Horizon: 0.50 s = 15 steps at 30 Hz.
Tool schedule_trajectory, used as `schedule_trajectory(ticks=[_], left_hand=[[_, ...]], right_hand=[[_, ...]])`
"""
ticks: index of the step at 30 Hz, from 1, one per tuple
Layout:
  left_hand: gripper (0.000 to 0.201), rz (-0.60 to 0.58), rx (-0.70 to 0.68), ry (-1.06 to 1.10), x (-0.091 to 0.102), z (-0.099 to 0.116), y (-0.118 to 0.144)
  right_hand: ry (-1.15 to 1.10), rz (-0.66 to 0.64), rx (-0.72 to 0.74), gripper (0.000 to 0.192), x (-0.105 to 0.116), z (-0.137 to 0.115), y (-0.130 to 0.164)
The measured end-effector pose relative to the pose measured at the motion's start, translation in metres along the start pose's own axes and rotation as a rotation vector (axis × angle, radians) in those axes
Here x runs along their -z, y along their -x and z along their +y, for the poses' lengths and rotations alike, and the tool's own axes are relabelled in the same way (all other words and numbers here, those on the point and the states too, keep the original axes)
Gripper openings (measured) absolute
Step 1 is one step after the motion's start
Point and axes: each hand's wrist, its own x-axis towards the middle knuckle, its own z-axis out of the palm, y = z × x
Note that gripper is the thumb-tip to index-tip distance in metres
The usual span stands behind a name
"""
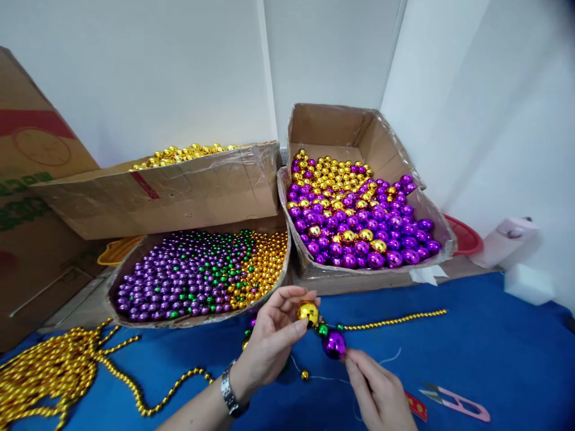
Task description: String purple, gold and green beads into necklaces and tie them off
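Observation:
My left hand (274, 338), with a watch on its wrist, pinches a large shiny gold bead (308, 312) between thumb and fingers. Beside that bead sit a small green bead (323, 330) and a large purple bead (334, 345). The fingertips of my right hand (380, 389) are closed at the lower right edge of the purple bead; whether they also grip a thread is hidden. A pale thread (330, 378) runs below the hands, with a small gold bead (305, 375) on it. More purple and green beads show partly behind my left hand.
Cardboard boxes hold small purple, green and gold beads (197, 281) and large purple and gold beads (359, 221). Gold bead strands (49, 377) lie at left; another strand (395, 322) stretches right. Pink-handled thread snips (462, 402) and a red piece (417, 407) lie at right.

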Motion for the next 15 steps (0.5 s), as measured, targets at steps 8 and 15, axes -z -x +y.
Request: schedule_trajectory(ticks=[8, 15], left_hand=[[0.035, 0.045, -0.002, 0.018, -0.001, -0.005, -0.001], [0.035, 0.062, 0.006, 0.037, -0.002, -0.006, 0.0]], right_hand=[[0.002, 0.044, -0.238, 0.026, -0.012, -0.004, 0.007], [-0.048, -0.035, -0.128, 0.023, -0.008, 0.004, 0.007]])
